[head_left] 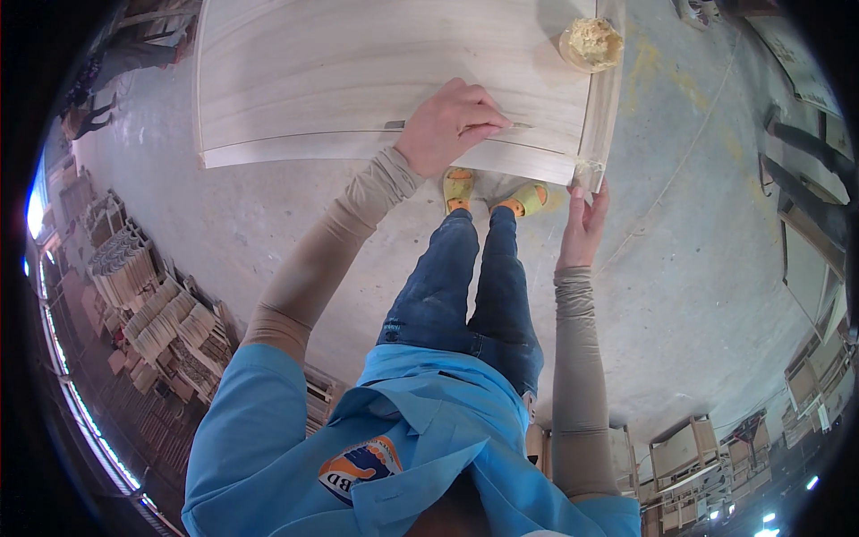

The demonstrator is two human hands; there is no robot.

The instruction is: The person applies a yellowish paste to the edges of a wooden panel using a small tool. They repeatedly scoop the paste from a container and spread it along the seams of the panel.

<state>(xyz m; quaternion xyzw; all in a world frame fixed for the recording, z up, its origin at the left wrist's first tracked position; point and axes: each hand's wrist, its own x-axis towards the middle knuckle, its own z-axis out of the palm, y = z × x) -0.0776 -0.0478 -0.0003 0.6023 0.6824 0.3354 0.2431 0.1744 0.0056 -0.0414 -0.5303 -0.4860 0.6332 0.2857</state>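
Observation:
A pale wooden panel (358, 63) with a darker joint line near its close edge lies in front of me. My left hand (450, 125) is over that edge, its fingers pinched on a slim, thin tool that looks like a putty knife (395, 124). One grey end sticks out on the left of the fist; the narrow tip shows on the right, by the joint line. My right hand (586, 219) grips the panel's near right corner, where a smear of pale filler shows; its fingertips are partly hidden. A round tub of yellowish putty (592, 45) stands at the panel's right side.
Concrete floor (680, 295) surrounds the panel, and my feet in yellow sandals (458, 186) stand below its edge. Stacked wooden parts (170, 322) lie at left, wooden frames (684, 452) at lower right. Another person's dark-clad legs (810, 183) are at far right.

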